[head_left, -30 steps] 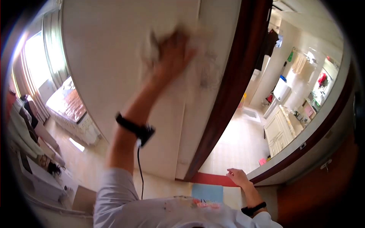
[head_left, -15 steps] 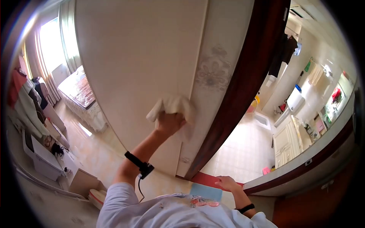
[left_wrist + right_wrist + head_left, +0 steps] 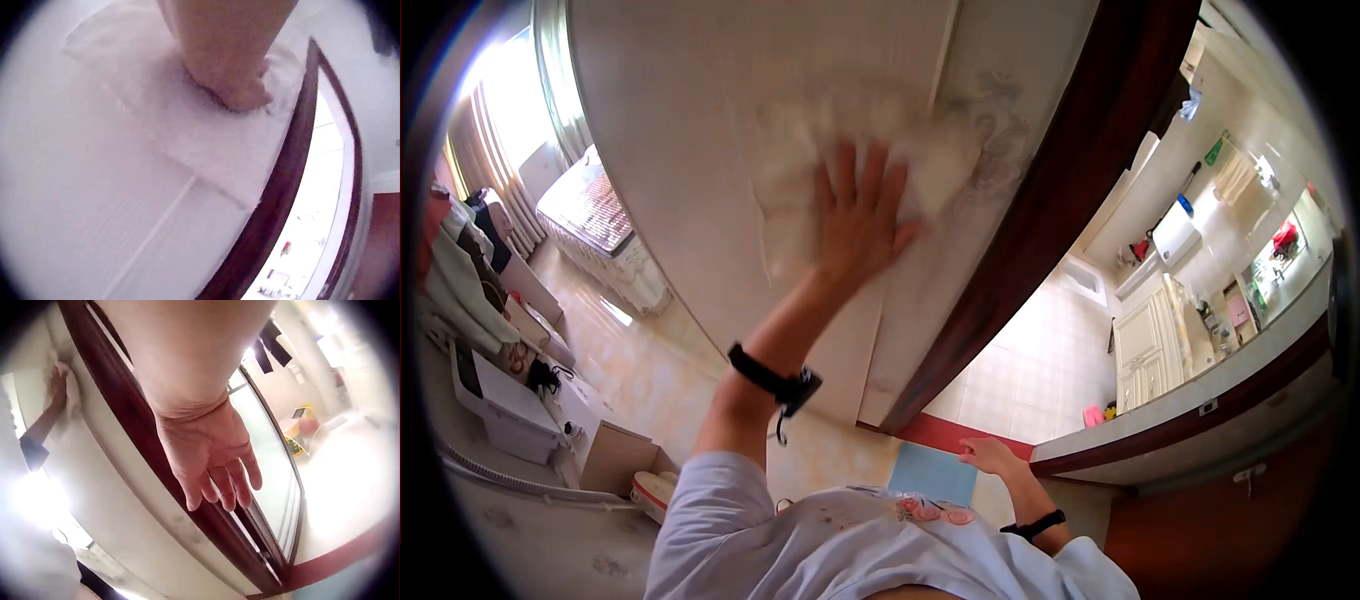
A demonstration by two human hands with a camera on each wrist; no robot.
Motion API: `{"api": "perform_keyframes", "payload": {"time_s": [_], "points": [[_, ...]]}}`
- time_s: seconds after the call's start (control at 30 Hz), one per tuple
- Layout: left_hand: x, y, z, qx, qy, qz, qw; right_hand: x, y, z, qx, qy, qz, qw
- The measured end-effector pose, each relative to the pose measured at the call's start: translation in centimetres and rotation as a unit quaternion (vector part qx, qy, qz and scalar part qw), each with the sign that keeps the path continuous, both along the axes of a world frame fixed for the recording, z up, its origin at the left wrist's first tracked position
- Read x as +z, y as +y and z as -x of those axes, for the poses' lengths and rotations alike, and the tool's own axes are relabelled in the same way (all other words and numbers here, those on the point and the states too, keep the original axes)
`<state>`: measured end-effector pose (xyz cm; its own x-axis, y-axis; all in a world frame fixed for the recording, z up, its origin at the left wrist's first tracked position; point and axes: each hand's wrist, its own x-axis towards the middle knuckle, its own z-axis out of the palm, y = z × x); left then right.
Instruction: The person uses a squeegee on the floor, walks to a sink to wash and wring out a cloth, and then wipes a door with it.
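Note:
In the head view my left hand (image 3: 862,215) lies flat with spread fingers on a pale cloth (image 3: 790,190), pressing it against the light wall panel (image 3: 690,150). The cloth spreads out around the fingers and is blurred. From the left wrist, the cloth (image 3: 156,119) lies across the panel and its vertical seam, under the hand (image 3: 234,87). My right hand (image 3: 992,456) hangs low by the doorway, touching nothing; in the right wrist view this hand (image 3: 209,453) shows its palm, fingers relaxed and empty.
A dark red door frame (image 3: 1040,210) runs beside the panel. Through it are a tiled floor (image 3: 1040,370) and a white cabinet (image 3: 1145,345). A blue mat (image 3: 930,474) lies at the threshold. At the left are a bed (image 3: 595,215) and a storage box (image 3: 510,420).
My left hand has moved up the panel from its lower place, going from bunching the cloth to lying flat on it. The right hand stays low, slightly shifted.

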<state>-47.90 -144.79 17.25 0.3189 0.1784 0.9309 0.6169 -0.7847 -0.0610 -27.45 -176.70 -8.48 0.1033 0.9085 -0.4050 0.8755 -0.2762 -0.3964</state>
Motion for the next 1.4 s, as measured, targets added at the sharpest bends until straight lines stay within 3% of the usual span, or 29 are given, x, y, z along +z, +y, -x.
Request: {"api": "perform_keyframes", "payload": {"time_s": [0.07,0.1,0.13,0.2,0.27,0.37,0.47,0.57,0.6,0.67,0.73,0.87,0.97,1.07,1.17,1.23,1.33,1.4], "points": [[-8.8,-1.0,1.2,0.072,0.197,0.165,0.964,-0.1,-0.7,0.2,0.018,-0.005,-0.010,1.000],[-13.8,-0.3,1.4,0.010,0.128,0.154,0.980,1.2,-0.1,0.6,0.016,-0.005,0.003,1.000],[-13.3,-2.2,2.3,0.031,0.148,0.282,0.948,2.5,0.5,1.1,0.014,-0.005,0.015,1.000],[-13.0,-2.4,2.4,0.037,0.142,0.243,0.959,5.1,1.6,2.2,0.015,-0.016,0.020,1.000],[-10.2,-2.2,2.3,0.067,0.114,0.210,0.969,6.3,3.1,2.7,0.028,-0.026,0.005,0.999],[0.3,-1.6,1.9,0.065,-0.033,0.117,0.990,7.0,3.7,3.8,0.036,-0.024,-0.029,0.999],[-1.8,-1.9,2.7,0.064,-0.021,-0.010,0.998,8.4,3.8,4.8,0.025,-0.009,-0.039,0.999],[-5.9,-3.0,3.0,0.062,0.028,0.098,0.993,5.9,2.5,4.1,0.023,0.017,-0.045,0.999],[-6.7,-2.2,2.7,0.004,-0.024,0.162,0.987,5.7,1.8,3.9,0.028,0.012,-0.027,0.999],[-3.4,-2.5,2.8,0.014,-0.039,0.129,0.991,5.2,1.2,3.7,0.046,0.003,0.006,0.999],[-2.6,-2.5,2.8,0.038,-0.017,0.054,0.998,4.8,0.9,3.2,0.036,-0.003,0.001,0.999],[-5.8,-3.2,2.8,0.024,0.002,0.156,0.988,6.0,0.3,3.6,0.005,0.033,-0.023,0.999],[-4.1,-2.1,1.9,0.006,-0.094,0.216,0.972,6.8,1.4,4.3,0.064,0.049,-0.073,0.994],[0.7,-2.3,2.6,-0.024,-0.091,0.073,0.993,10.8,5.5,7.6,0.076,0.024,-0.148,0.986],[-4.9,-0.2,5.3,0.012,0.071,0.080,0.994,15.7,9.5,11.1,0.000,0.106,-0.322,0.941],[-8.5,1.3,7.8,0.125,0.199,0.155,0.960,18.6,12.6,12.3,-0.055,0.177,-0.412,0.892],[-9.0,5.2,10.2,0.100,0.357,0.259,0.892,23.0,17.7,14.6,-0.157,0.279,-0.526,0.788],[-9.4,6.6,11.0,0.023,0.332,0.211,0.919,25.7,20.8,16.3,-0.187,0.300,-0.613,0.707]]}}
